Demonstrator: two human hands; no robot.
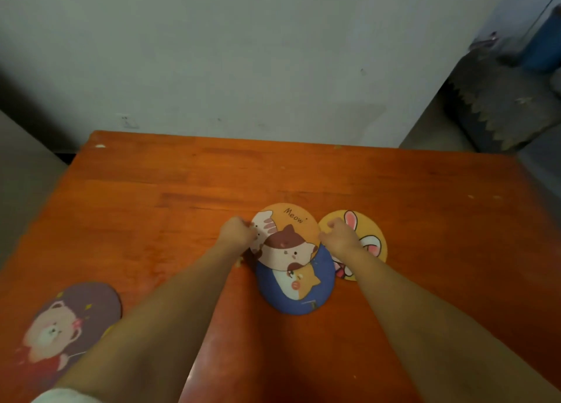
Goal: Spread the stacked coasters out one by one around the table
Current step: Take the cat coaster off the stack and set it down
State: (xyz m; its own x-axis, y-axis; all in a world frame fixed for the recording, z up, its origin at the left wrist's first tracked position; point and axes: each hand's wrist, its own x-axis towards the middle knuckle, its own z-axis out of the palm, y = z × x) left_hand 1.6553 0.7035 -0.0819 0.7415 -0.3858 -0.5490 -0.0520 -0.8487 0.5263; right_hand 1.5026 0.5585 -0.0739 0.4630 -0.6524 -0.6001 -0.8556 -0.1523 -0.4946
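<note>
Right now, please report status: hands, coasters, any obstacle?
Left hand grips Meow coaster edge; right hand rests on rabbit coaster. Meow coaster overlaps blue coaster. Bear coaster already apart. Nothing in the way.

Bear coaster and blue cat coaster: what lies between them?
In the head view, only the person's left forearm crosses above bare table between the bear coaster and blue cat coaster.
</note>
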